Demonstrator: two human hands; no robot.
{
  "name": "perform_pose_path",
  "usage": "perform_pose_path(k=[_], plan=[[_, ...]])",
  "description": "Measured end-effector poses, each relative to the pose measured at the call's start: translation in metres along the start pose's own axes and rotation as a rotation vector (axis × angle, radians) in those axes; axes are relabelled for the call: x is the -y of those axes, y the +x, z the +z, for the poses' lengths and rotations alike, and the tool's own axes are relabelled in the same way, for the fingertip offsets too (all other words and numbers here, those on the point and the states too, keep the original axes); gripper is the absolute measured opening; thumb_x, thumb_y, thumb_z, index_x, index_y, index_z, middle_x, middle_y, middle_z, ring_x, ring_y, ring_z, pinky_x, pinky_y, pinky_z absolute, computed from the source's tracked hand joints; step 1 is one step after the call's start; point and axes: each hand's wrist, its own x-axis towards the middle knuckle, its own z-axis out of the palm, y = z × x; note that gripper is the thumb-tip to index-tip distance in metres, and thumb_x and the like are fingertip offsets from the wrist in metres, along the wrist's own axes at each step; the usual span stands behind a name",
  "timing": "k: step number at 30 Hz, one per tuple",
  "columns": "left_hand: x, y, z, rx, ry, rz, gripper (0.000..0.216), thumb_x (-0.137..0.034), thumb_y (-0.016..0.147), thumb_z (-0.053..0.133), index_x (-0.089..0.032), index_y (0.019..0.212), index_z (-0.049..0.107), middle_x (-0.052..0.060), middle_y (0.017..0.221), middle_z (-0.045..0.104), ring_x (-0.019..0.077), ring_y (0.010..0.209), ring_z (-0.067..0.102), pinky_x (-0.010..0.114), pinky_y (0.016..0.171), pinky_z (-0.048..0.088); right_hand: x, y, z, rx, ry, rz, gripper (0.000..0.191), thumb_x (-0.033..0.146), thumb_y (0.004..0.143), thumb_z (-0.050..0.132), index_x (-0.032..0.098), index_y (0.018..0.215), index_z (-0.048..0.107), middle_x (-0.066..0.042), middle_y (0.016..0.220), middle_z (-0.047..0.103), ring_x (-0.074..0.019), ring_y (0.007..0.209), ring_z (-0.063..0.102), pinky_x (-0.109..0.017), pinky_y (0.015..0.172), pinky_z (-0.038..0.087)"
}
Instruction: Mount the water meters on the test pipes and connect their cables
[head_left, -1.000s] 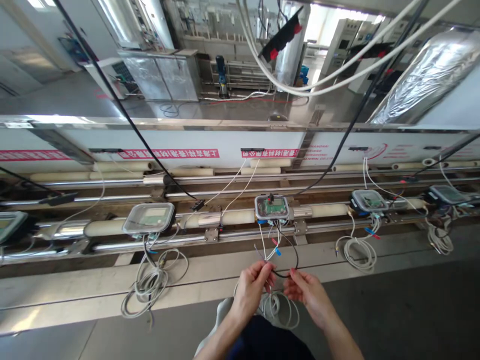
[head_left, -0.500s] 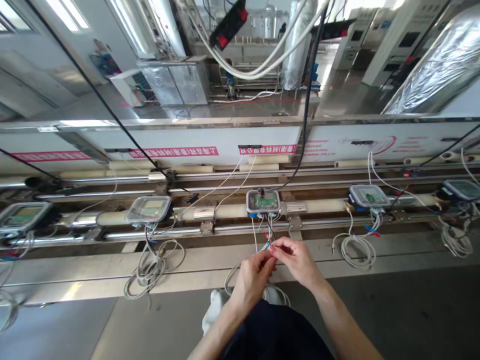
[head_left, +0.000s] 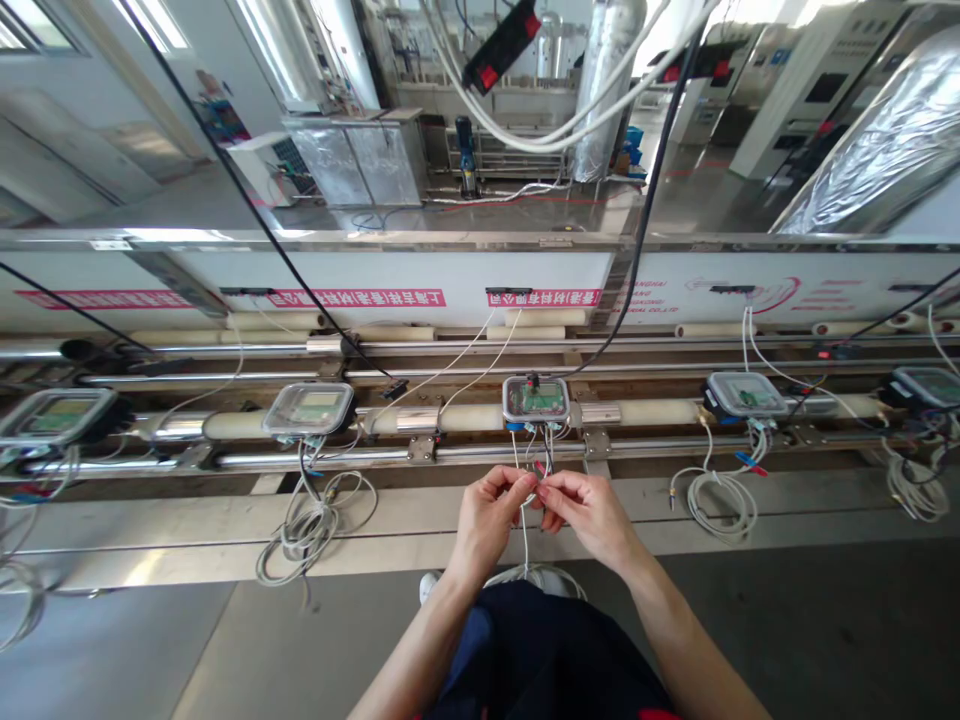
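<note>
A meter with a clear cover and a green circuit board sits on the cream pipe straight ahead. Thin wires hang from its underside. My left hand and my right hand meet just below it, fingertips pinched on those wires, with a small red tag showing between them. A white cable runs down from my fingers to a coil by my knees.
More meters sit along the pipe: one at the left, another far left, two at the right. Grey cable coils lie on the steel ledge. Black cables and white hoses cross overhead.
My hands have risen from the low loop of black wire toward the meter's underside and closed together on the hanging wires. The view has shifted slightly.
</note>
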Motion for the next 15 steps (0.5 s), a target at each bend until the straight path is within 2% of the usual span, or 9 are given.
perform_pose_path(k=[4,8,12,15], plan=[[0.004,0.001,0.0,-0.086,0.04,0.027,0.032,-0.043,0.072,0.067,-0.012,0.072,0.06,-0.002,0.059,0.054,0.0056,0.046,0.037,0.019,0.046,0.03,-0.003,-0.002,0.0,-0.071,0.118,0.001,0.034,0.05,0.08,0.059,0.016,0.085,0.06,-0.002,0.073,0.066,-0.012,0.055,0.064,-0.024,0.052,0.054],[0.01,0.002,0.003,-0.149,-0.127,0.022,0.031,-0.041,0.071,0.069,-0.011,0.076,0.061,0.0,0.07,0.055,0.0064,0.054,0.041,0.019,0.051,0.034,-0.003,-0.005,0.001,-0.114,0.218,-0.05,0.032,0.05,0.082,0.056,0.018,0.085,0.052,-0.003,0.08,0.066,-0.0118,0.057,0.064,-0.026,0.054,0.053],[0.011,0.002,0.01,-0.148,-0.334,-0.017,0.031,-0.038,0.067,0.073,-0.012,0.075,0.06,0.002,0.077,0.056,0.0068,0.059,0.042,0.018,0.052,0.035,-0.004,-0.01,0.0,-0.125,0.199,-0.086,0.031,0.049,0.083,0.055,0.018,0.083,0.052,-0.003,0.08,0.065,-0.0115,0.058,0.062,-0.025,0.055,0.051],[0.009,0.0,0.015,-0.13,-0.315,0.007,0.031,-0.04,0.067,0.073,-0.012,0.075,0.059,0.002,0.075,0.056,0.0067,0.058,0.041,0.018,0.053,0.035,-0.004,-0.014,-0.003,-0.14,0.183,-0.081,0.031,0.049,0.082,0.056,0.018,0.082,0.051,-0.001,0.074,0.063,-0.0099,0.054,0.058,-0.023,0.052,0.047]])
